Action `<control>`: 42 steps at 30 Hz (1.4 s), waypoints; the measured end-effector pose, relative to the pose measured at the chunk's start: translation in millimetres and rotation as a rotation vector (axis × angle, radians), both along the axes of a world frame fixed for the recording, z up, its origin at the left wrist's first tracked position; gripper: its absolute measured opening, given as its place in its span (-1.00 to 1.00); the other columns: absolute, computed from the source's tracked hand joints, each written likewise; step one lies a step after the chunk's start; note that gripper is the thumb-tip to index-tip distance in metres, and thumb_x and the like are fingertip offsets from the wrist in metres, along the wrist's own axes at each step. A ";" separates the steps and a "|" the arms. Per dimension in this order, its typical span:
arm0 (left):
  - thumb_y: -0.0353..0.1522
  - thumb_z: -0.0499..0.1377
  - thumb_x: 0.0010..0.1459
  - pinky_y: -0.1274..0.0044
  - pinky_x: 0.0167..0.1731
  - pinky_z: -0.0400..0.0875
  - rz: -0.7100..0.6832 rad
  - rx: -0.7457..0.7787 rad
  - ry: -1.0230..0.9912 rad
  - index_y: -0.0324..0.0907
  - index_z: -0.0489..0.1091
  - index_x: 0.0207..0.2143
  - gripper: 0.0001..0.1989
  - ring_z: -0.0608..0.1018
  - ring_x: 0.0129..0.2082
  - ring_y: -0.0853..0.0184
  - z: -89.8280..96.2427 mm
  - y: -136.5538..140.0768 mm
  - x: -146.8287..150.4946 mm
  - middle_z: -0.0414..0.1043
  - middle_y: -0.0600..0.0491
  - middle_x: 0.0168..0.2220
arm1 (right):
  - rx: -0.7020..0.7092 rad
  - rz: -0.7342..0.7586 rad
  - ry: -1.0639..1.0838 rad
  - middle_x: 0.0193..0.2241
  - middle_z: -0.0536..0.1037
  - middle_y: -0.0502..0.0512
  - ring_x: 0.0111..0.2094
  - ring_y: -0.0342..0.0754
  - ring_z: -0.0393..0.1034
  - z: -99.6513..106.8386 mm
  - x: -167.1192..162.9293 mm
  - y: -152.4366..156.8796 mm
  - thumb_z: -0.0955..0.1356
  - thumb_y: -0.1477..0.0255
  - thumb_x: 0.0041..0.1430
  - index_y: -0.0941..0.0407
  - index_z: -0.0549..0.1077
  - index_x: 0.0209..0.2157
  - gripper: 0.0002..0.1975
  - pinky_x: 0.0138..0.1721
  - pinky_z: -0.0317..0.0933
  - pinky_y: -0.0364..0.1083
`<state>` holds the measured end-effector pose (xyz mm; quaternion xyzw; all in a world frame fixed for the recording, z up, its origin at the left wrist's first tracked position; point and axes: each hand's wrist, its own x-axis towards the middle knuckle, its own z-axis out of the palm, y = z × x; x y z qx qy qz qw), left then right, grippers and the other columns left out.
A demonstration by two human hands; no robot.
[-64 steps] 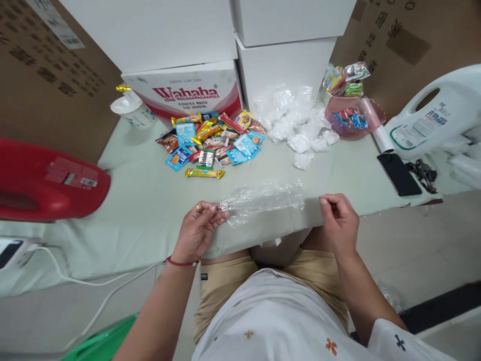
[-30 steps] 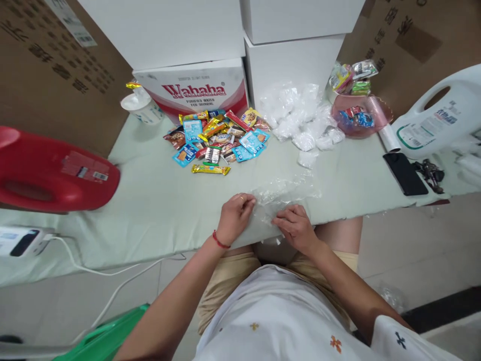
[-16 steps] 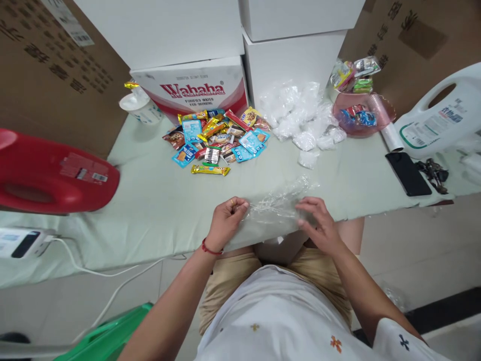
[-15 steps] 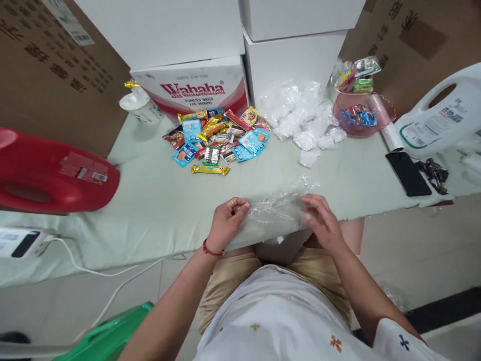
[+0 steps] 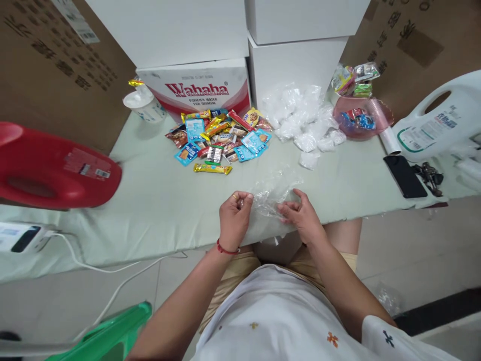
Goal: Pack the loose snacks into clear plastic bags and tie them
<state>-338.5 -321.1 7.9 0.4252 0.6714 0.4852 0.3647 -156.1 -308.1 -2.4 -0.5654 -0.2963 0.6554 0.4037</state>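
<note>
Along the back of the counter (image 5: 150, 195) stands a carton (image 5: 199, 82) printed "Wahaha" and "Purified Water for Drinking". A white jug (image 5: 451, 113) bears a green-edged label (image 5: 419, 136) with Chinese characters. Near the front edge, the left hand (image 5: 235, 218) pinches one end of a clear plastic bag (image 5: 267, 195); the right hand (image 5: 305, 215), fingers apart, touches its other side.

The plastic film (image 5: 267, 199) is colourless, the tablecloth (image 5: 158, 200) pale green, the shirt (image 5: 281, 316) white with orange and dark motifs (image 5: 332, 339).
</note>
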 end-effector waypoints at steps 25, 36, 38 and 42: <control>-0.04 0.19 0.27 0.13 0.24 0.16 -0.246 0.314 0.845 -0.16 0.41 0.09 -0.51 0.35 0.25 -0.05 23.8 2.1 -12.7 0.45 -0.20 0.10 | 0.177 0.202 -0.072 -0.52 0.48 -0.05 -0.48 -0.16 0.32 1.6 10.2 8.7 0.64 0.10 -0.24 0.12 0.58 -0.38 -0.53 -0.44 0.34 -0.14; -0.17 0.07 0.33 0.53 -0.46 0.14 -0.164 0.148 0.259 -0.12 0.24 -0.52 -0.64 0.24 -0.54 0.40 -13.3 40.6 -20.6 0.11 0.19 -0.60 | 0.205 0.113 -0.162 -0.61 0.39 -0.09 -0.67 -0.24 0.08 -7.2 39.8 12.9 0.57 -0.03 -0.11 0.11 0.52 -0.37 -0.49 -0.67 -0.05 -0.17; -0.16 0.07 0.33 0.53 -0.45 0.16 -0.092 0.120 0.199 -0.11 0.21 -0.52 -0.63 0.26 -0.54 0.39 -19.2 36.8 -30.5 0.15 0.19 -0.60 | 0.193 0.104 -0.181 -0.60 0.40 -0.09 -0.67 -0.23 0.08 -13.8 50.3 12.6 0.56 -0.03 -0.10 0.11 0.52 -0.36 -0.49 -0.66 -0.05 -0.17; -0.12 0.07 0.34 0.53 -0.47 0.19 0.011 0.054 0.136 -0.09 0.20 -0.50 -0.63 0.28 -0.56 0.38 -30.9 26.2 -42.2 0.18 0.19 -0.62 | 0.206 0.239 -0.301 -0.55 0.43 -0.06 -0.59 -0.18 0.18 -16.9 76.6 15.8 0.50 -0.05 0.04 0.11 0.55 -0.27 -0.50 -0.56 0.08 -0.16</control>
